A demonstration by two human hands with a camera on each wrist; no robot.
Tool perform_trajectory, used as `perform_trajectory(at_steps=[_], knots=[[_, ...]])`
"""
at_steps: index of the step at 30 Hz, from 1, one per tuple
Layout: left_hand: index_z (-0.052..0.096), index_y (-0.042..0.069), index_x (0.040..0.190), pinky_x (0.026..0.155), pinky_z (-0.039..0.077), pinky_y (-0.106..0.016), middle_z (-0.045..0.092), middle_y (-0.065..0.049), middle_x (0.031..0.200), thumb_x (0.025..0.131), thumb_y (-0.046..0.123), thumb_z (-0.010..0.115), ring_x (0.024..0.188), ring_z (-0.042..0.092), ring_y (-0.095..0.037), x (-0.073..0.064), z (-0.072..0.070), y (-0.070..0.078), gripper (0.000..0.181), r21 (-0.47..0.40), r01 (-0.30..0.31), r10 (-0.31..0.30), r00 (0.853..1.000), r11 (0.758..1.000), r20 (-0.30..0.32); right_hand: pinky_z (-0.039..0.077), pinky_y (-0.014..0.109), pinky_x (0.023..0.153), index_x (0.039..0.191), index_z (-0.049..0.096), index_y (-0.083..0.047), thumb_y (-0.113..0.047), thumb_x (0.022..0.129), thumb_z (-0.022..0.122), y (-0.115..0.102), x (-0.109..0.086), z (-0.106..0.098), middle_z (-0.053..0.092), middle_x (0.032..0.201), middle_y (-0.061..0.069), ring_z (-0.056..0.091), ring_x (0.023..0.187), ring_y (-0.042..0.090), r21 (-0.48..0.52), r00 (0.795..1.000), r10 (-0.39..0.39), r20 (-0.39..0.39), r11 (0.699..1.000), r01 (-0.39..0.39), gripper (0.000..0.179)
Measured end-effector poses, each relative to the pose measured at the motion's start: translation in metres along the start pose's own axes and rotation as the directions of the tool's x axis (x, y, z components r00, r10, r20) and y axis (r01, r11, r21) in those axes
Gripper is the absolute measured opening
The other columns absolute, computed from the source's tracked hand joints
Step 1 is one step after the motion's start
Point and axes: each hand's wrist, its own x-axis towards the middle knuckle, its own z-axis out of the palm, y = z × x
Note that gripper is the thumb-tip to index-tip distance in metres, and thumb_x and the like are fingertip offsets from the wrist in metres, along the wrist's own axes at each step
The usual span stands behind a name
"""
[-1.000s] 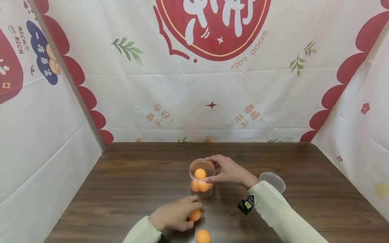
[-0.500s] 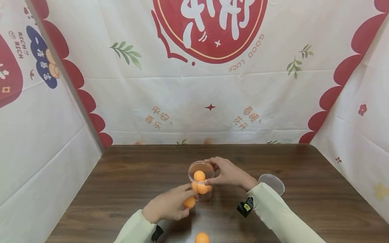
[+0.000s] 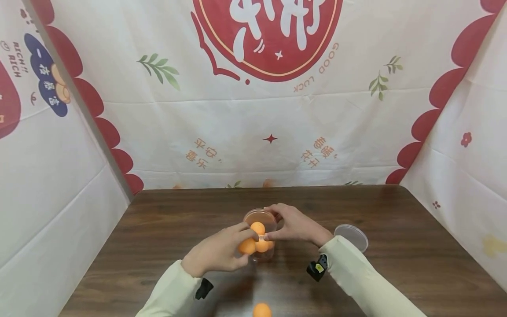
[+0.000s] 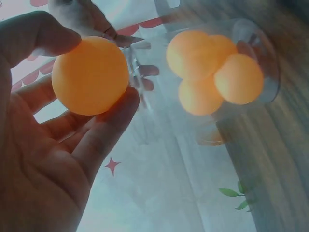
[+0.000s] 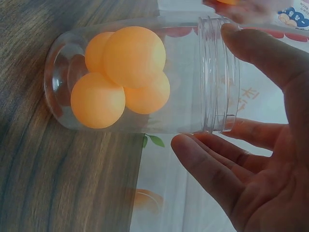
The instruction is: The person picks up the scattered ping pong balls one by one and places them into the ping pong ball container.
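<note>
My left hand (image 3: 219, 247) pinches an orange ping-pong ball (image 4: 91, 76) between thumb and fingers. In the head view that ball is at the near left side of a clear plastic jar (image 5: 186, 72), just below its open mouth. Several more orange ping-pong balls (image 5: 135, 57) lie piled in the jar's lower part. The jar stands upright on the table, and my right hand (image 3: 295, 225) grips it round the threaded neck, thumb on the near side and fingers behind.
A round clear lid (image 3: 351, 237) lies on the dark wooden table (image 3: 178, 215), right of the jar beside my right forearm. Another orange ball (image 3: 262, 310) sits near the bottom of the head view. Printed white cloth (image 3: 237, 119) hangs behind the table and at both sides.
My left hand has moved forward and up from the table with its ball to the jar's side. My right hand keeps its hold on the jar.
</note>
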Motion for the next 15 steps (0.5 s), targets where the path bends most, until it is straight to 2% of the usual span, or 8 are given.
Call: perform_trajectory(at_steps=[6, 11, 15], knots=[[0.058, 0.011, 0.11, 0.066, 0.042, -0.016, 0.053, 0.002, 0.107, 0.079, 0.011, 0.065, 0.072, 0.047, -0.004, 0.009, -0.007, 0.002, 0.032, 0.018, -0.039, 0.04, 0.999, 0.999, -0.036, 0.052, 0.031, 0.078, 0.131, 0.052, -0.002, -0.037, 0.076, 0.078, -0.001, 0.001, 0.0, 0.06, 0.112, 0.007, 0.056, 0.097, 0.018, 0.003, 1.0, -0.007, 0.004, 1.0, 0.007, 0.07], [0.058, 0.009, 0.111, 0.065, 0.04, -0.016, 0.054, -0.002, 0.109, 0.081, 0.008, 0.062, 0.072, 0.045, -0.006, 0.024, -0.005, -0.002, 0.031, 0.001, -0.083, 0.083, 0.994, 0.997, -0.064, 0.051, 0.029, 0.077, 0.129, 0.052, -0.002, -0.039, 0.076, 0.078, 0.001, -0.001, 0.0, 0.06, 0.111, 0.006, 0.057, 0.097, 0.018, -0.016, 1.0, -0.008, -0.007, 1.0, 0.008, 0.07], [0.058, 0.009, 0.116, 0.061, 0.04, -0.016, 0.051, -0.002, 0.102, 0.082, 0.008, 0.062, 0.067, 0.044, -0.007, 0.032, -0.005, -0.008, 0.034, 0.012, -0.058, 0.059, 0.996, 0.998, -0.068, 0.053, 0.037, 0.08, 0.131, 0.051, -0.001, -0.037, 0.077, 0.077, 0.001, 0.0, -0.001, 0.059, 0.112, 0.007, 0.057, 0.099, 0.02, 0.016, 1.0, -0.021, -0.008, 1.0, 0.021, 0.07]])
